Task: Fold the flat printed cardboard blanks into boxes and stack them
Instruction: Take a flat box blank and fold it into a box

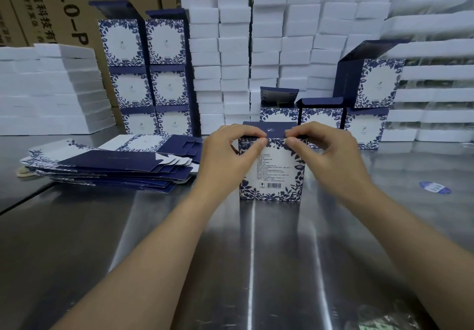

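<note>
A folded box [272,169], white with a blue floral border, printed text and a barcode on its near face, is stood upright on the metal table at the centre. Its dark blue top flap [275,130] is seen lying across the top edge. To the left, a pile of flat blanks [112,166] is laid fanned out, dark blue and floral panels showing. Far left, finished boxes [146,78] are stacked in two columns three high. Far right, further boxes [359,114] are set in a row, one placed on top, several with flaps raised.
</note>
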`<state>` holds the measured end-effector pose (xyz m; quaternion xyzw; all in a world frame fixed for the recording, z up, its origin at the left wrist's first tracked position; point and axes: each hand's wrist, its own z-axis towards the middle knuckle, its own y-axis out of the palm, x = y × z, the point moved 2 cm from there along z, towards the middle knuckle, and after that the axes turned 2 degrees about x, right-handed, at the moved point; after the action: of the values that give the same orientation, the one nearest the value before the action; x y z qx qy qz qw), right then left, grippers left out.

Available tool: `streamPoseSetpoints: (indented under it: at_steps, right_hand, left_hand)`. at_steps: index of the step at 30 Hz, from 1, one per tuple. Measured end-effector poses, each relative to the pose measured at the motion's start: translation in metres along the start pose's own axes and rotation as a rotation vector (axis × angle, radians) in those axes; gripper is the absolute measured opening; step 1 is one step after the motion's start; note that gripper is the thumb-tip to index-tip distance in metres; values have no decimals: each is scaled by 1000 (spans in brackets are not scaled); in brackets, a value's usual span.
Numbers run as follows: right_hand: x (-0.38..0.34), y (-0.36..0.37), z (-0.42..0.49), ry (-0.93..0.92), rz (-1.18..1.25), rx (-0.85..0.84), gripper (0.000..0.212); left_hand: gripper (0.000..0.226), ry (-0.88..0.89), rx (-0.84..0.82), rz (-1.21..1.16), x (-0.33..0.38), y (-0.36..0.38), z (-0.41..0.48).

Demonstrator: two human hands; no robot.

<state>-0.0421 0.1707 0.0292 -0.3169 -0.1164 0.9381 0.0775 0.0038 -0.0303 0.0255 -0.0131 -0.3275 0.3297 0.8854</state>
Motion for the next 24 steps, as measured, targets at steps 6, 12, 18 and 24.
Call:
streamPoseSetpoints:
  at_steps: [6, 12, 18, 24]
  right_hand:
    - [5, -2, 0, 28, 46, -13, 7]
    - [10, -7, -1, 71, 144, -29, 11]
    - [9, -6, 0, 67, 62, 20, 12]
    - [10, -2, -3, 228, 252, 72, 11]
  left_hand:
    - [5, -54, 0, -45, -3, -8, 0]
    - [6, -133, -1, -156, -9, -18, 3]
    - [8, -170, -9, -195, -13, -20, 4]
    - [14, -366, -60, -337, -15, -15, 0]
